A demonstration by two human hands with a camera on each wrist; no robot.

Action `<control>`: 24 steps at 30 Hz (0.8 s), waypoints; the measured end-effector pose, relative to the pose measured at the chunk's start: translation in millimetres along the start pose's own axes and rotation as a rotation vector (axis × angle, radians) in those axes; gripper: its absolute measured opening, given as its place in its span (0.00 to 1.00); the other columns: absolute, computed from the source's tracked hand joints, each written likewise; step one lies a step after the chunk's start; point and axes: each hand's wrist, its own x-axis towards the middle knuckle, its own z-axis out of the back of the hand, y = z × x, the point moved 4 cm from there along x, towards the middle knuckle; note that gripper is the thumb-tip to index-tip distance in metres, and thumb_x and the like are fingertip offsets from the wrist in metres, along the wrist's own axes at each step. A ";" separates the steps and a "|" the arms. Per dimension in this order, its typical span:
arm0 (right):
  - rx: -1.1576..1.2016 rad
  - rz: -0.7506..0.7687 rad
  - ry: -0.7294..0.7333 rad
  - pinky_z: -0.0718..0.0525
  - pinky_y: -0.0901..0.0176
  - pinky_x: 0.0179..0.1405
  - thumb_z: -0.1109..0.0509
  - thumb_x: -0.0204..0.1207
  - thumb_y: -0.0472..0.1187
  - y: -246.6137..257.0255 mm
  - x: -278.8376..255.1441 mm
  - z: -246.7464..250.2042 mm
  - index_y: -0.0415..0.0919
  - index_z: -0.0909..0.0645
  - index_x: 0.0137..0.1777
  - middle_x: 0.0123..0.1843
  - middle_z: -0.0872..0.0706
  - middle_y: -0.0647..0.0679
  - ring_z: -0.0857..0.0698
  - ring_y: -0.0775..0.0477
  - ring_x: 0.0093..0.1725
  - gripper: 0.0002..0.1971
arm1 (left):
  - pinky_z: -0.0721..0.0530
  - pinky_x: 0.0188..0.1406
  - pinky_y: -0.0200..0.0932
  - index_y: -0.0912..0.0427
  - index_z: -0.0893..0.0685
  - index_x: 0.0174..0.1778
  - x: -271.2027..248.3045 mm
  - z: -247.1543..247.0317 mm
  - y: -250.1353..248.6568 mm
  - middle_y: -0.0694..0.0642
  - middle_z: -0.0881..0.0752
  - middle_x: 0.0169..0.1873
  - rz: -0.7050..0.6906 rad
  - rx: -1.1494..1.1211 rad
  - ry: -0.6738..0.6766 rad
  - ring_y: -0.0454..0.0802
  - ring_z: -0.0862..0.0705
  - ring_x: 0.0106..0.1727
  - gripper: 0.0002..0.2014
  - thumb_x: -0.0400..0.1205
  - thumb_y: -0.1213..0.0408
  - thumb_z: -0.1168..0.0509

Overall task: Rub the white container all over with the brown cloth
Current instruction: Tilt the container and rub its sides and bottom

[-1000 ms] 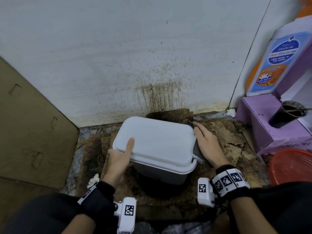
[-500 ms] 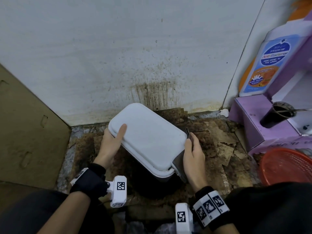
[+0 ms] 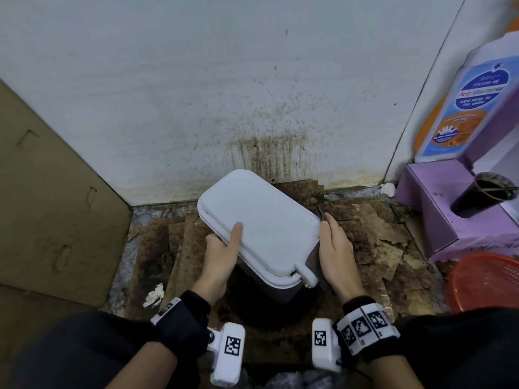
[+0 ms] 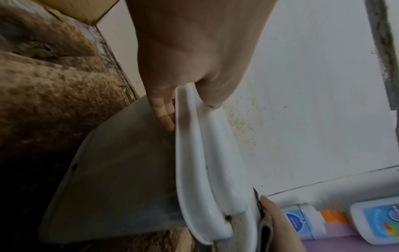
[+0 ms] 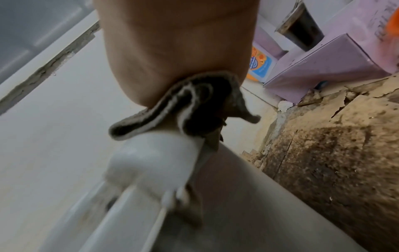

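White container (image 3: pixel 261 220), brown cloth (image 5: pixel 194 105)

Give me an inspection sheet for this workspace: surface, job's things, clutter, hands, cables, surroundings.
Surface: stained, peeling brown floor covering, dark with grime.
Job's things: white rectangular plastic container with lid, lid on, turned at an angle to the wall; brown folded cloth sandwiched between the right palm and the container's side.
Clutter: crumpled white paper scrap on the floor at left; red plastic mesh basket at right.
Hands: left hand grips the lid's edge, thumb on top; right hand presses the cloth flat, fingers straight.
Cables: nothing seen.
Surroundings: splattered white wall; cardboard sheet at left; purple box bearing a dark cup; white wash bottle with blue label.
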 end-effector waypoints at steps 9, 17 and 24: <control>0.118 -0.059 0.158 0.36 0.63 0.70 0.48 0.93 0.55 9.7 16.2 8.3 0.52 0.33 0.86 0.81 0.27 0.56 0.30 0.60 0.75 0.24 | 0.07 0.60 0.52 0.60 0.21 0.72 -3.2 -7.7 18.4 0.50 0.10 0.66 0.080 0.088 0.043 0.45 0.09 0.63 0.50 0.64 0.29 0.17; 0.221 -0.111 -0.115 0.36 0.58 0.78 0.51 0.93 0.54 -3.4 -15.8 -14.8 0.50 0.36 0.88 0.85 0.30 0.52 0.32 0.52 0.82 0.25 | 0.11 0.60 0.43 0.58 0.23 0.71 14.5 -6.8 -19.7 0.51 0.11 0.64 0.042 0.158 0.187 0.45 0.10 0.64 0.38 0.74 0.38 0.19; 0.253 -0.122 -0.241 0.39 0.64 0.76 0.53 0.93 0.53 -1.9 -45.5 -55.9 0.46 0.42 0.90 0.86 0.34 0.49 0.35 0.50 0.84 0.27 | 0.13 0.70 0.47 0.51 0.21 0.78 23.0 9.1 -49.0 0.49 0.12 0.71 0.008 0.264 0.338 0.44 0.11 0.67 0.29 0.83 0.43 0.28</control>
